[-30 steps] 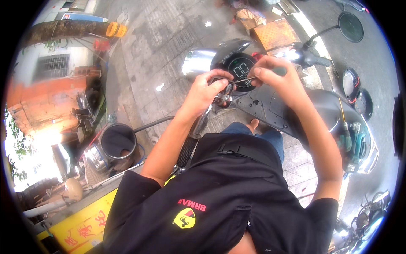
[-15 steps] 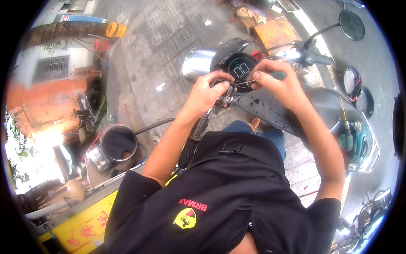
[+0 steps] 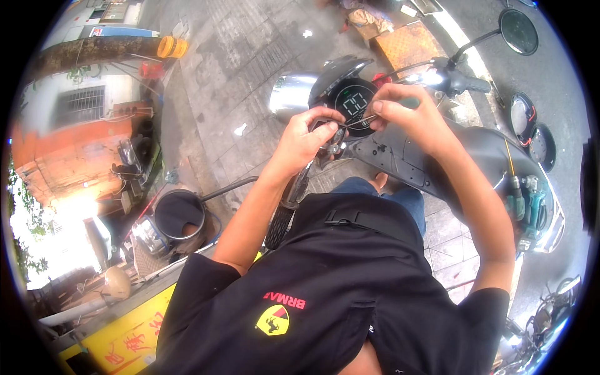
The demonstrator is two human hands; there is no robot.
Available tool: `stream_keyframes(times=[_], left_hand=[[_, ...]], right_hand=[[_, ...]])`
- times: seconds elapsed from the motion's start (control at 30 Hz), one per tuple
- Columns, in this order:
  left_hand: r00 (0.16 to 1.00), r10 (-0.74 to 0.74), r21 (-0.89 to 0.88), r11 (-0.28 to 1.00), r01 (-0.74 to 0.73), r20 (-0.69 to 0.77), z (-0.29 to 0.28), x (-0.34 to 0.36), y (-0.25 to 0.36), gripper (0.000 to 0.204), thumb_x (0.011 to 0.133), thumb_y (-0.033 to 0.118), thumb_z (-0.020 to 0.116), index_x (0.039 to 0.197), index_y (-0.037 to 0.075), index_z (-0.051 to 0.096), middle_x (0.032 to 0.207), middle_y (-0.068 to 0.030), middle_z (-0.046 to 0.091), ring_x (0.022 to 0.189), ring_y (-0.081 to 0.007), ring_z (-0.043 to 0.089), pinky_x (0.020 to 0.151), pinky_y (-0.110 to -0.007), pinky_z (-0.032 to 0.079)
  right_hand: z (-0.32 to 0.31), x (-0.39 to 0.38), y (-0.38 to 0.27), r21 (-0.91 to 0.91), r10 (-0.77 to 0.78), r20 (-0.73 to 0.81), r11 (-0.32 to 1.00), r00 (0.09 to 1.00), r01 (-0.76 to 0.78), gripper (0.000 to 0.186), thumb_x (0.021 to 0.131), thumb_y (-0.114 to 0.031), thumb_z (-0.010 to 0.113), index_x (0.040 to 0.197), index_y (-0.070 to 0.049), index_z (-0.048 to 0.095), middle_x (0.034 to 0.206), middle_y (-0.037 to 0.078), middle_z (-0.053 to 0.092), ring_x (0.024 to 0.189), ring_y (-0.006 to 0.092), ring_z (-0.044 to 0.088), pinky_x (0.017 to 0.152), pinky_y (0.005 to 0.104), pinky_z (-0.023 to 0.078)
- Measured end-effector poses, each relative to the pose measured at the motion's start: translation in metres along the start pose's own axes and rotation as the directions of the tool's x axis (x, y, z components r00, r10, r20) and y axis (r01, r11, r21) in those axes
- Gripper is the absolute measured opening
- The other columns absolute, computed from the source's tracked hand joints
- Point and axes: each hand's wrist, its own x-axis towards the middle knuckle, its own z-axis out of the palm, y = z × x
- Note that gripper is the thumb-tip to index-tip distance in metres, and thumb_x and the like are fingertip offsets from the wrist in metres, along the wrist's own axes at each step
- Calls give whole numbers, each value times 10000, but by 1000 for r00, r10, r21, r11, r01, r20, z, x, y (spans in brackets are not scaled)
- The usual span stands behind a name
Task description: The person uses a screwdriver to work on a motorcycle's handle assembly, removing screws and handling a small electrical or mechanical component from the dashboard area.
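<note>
In front of me is a scooter with a round dark digital display (image 3: 352,99). My left hand (image 3: 304,139) is closed, fingers and thumb around a black handlebar control (image 3: 335,145) beside the display. Its exact parts are partly hidden by my fingers. My right hand (image 3: 406,115) pinches a screwdriver (image 3: 409,102) with a green handle. The thin metal shaft points left over the lower edge of the display, toward my left fingertips. What its tip touches is too small to tell.
Power tools (image 3: 532,206) lie on the scooter's rear at the right. Round mirrors (image 3: 518,31) stick out on stalks, one far right, another (image 3: 180,214) at left. Beyond the scooter stands a rusty orange box (image 3: 409,47). Dark grey panels (image 3: 400,153) cover the scooter's body.
My right hand has shifted very slightly, tilting the green screwdriver handle a little up and left. The left hand keeps its grip on the control. The view has moved slightly.
</note>
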Motion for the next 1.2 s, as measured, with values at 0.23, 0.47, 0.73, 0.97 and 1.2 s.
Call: stream_keyframes(times=[0.23,0.47,0.73,0.97,1.2], left_hand=[[1000,9,-7,1000,-9,21,-2,1,-2,220,949,72,554,1131,-38,609,951,-158,701,699,-183,684,552,-290,555],[999,11,-9,1000,-11,36,-2,2,-1,221,947,79,560,1126,-38,615,959,-155,700,739,-182,681,564,-292,555],[999,-2,-16,1000,3,55,-3,2,0,236,943,91,570,1135,-40,612,966,-154,699,744,-182,680,571,-296,557],[999,4,-29,1000,-3,37,-5,3,0,239,933,92,572,1135,-27,620,969,-141,701,760,-167,672,588,-293,555],[999,16,1,1000,-16,50,-5,2,-1,242,938,70,548,1147,-39,605,983,-161,700,759,-188,686,588,-300,564]], right_hand=[[-4,4,1,33,14,39,999,999,-15,243,904,-205,634,928,34,667,796,75,693,744,114,653,730,259,517],[-8,8,1,59,23,64,998,998,-27,237,898,-199,632,927,33,672,810,75,701,739,118,658,714,261,524],[-11,11,3,66,44,83,997,996,-49,238,894,-198,632,923,34,676,820,83,702,734,123,663,708,268,532],[2,-4,-3,-45,-74,8,996,997,74,197,885,-150,655,940,39,660,808,48,674,788,103,673,722,252,520],[5,-4,-3,-35,-29,-6,999,1000,29,197,890,-156,649,939,35,662,777,37,669,784,105,678,725,253,523]])
